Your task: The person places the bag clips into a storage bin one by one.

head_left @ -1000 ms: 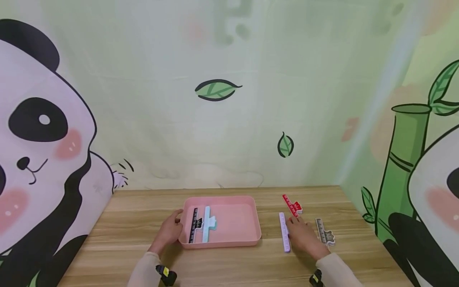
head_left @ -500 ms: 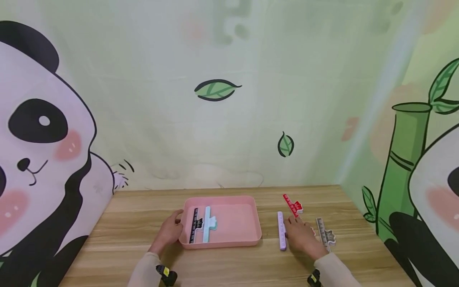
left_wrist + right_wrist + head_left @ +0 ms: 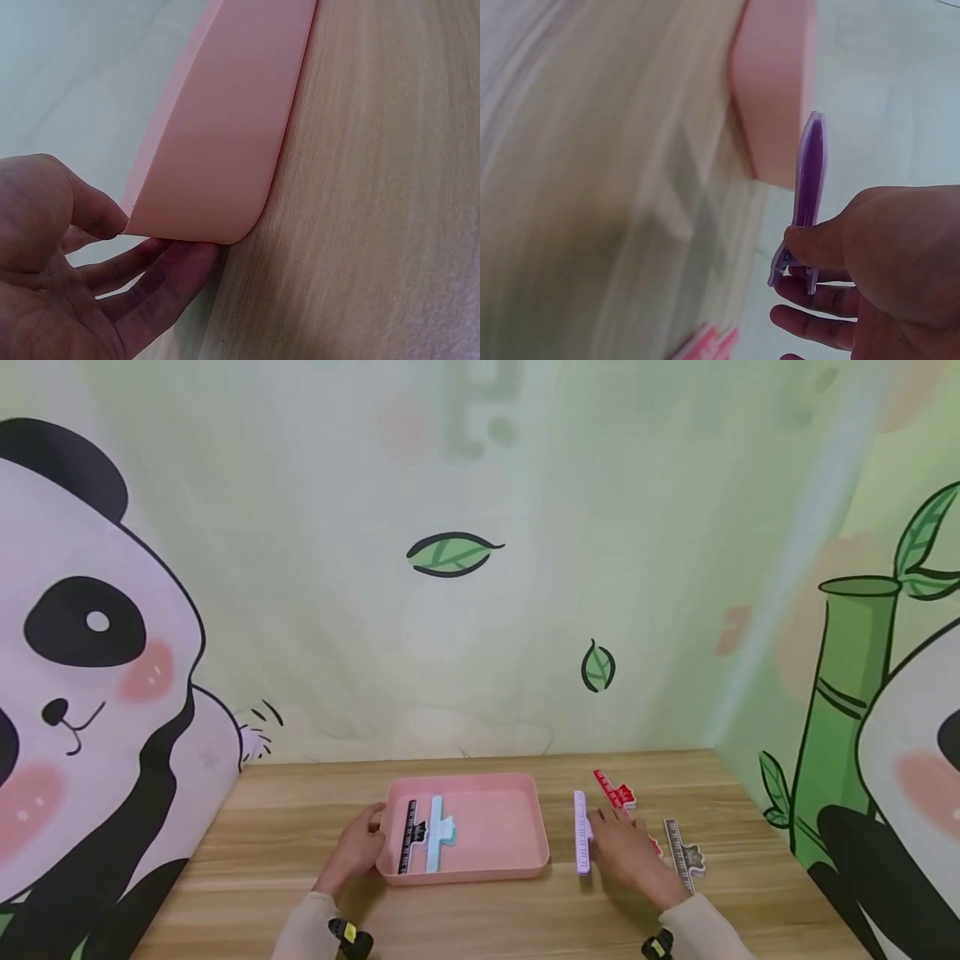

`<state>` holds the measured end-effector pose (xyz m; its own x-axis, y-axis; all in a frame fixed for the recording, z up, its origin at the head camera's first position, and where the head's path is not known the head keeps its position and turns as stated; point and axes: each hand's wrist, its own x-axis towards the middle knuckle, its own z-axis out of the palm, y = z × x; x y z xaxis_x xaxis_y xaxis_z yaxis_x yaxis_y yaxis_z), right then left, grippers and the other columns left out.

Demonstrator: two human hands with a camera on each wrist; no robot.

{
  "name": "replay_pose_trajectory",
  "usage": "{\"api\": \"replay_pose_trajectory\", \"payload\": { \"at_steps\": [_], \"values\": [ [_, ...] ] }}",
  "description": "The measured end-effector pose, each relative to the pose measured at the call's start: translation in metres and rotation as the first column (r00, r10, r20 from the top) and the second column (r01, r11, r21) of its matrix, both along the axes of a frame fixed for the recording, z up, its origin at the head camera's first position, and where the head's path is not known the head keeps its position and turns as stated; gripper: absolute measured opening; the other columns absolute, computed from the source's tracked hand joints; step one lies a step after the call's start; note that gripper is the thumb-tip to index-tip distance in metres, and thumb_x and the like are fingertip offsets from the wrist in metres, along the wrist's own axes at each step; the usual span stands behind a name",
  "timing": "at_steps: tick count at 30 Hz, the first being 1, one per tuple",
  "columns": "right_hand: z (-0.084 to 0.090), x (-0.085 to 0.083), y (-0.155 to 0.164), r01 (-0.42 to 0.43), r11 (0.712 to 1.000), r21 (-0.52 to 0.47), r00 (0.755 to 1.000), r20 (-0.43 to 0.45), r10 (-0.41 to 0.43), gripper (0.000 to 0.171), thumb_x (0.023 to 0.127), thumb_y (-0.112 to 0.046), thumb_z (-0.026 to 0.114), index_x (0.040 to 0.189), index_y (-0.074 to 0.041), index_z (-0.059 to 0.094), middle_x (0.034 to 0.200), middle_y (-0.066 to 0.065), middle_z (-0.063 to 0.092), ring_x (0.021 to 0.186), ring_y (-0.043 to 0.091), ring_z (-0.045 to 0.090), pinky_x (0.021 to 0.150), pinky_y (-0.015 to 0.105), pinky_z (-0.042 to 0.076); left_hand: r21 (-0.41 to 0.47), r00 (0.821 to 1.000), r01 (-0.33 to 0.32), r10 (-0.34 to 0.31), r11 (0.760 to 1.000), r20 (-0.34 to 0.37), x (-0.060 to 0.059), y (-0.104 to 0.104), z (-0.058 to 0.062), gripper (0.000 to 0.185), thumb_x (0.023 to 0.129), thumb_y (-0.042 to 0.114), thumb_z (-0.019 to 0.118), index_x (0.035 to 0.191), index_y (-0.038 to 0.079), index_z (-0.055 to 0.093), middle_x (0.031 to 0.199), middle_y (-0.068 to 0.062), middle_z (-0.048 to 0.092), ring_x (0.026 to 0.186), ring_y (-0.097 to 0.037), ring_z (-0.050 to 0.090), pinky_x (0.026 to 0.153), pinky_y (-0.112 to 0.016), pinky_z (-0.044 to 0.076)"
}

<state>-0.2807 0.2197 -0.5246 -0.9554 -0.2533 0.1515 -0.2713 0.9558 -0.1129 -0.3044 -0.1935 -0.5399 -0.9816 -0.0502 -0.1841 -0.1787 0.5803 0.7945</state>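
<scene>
A pink tray [image 3: 525, 852] sits on the wooden table and holds a black ruler clip [image 3: 408, 837] and a light blue clip [image 3: 437, 833]. My left hand [image 3: 358, 850] grips the tray's near left corner [image 3: 217, 202], thumb over the rim and fingers under it. My right hand [image 3: 621, 847] pinches a purple ruler clip [image 3: 581, 831] just right of the tray. In the right wrist view the purple clip [image 3: 808, 180] sticks up from between thumb and fingers, lifted off the table beside the tray [image 3: 776, 90].
A red clip [image 3: 613, 790] lies on the table behind my right hand, and a grey ruler clip [image 3: 682, 853] lies to its right. A panda and bamboo backdrop [image 3: 450, 552] rises along the table's far edge.
My right hand has picked up the purple clip and carried it left toward the tray. My left hand stays on the tray's corner.
</scene>
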Motion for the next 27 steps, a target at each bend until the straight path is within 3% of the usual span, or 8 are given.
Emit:
{"api": "replay_pose_trajectory", "payload": {
  "at_steps": [11,27],
  "values": [
    [0.027,0.004,-0.019,-0.024,0.999,-0.046,0.998,-0.054,0.022,0.039,0.091,-0.016,0.066,0.127,-0.001,0.058,0.127,0.017,0.06,0.123,0.036,0.054,0.095,0.064,0.044,-0.006,1.0,0.006,-0.006,1.0,-0.007,0.001,0.002,0.0,0.057,0.095,0.006,0.044,0.151,0.008,0.032,0.138,-0.033,0.05,0.109,-0.038,0.061,0.076,-0.042,0.058],
    [0.04,-0.006,-0.048,-0.085,0.994,-0.074,0.993,-0.087,0.079,0.043,0.095,-0.019,0.061,0.134,-0.002,0.054,0.129,0.018,0.058,0.123,0.036,0.053,0.098,0.058,0.045,0.002,1.0,-0.001,0.001,1.0,-0.021,0.004,0.001,0.002,0.056,0.096,0.007,0.044,0.151,0.007,0.033,0.138,-0.033,0.05,0.11,-0.038,0.061,0.081,-0.045,0.057]
  ]
}}
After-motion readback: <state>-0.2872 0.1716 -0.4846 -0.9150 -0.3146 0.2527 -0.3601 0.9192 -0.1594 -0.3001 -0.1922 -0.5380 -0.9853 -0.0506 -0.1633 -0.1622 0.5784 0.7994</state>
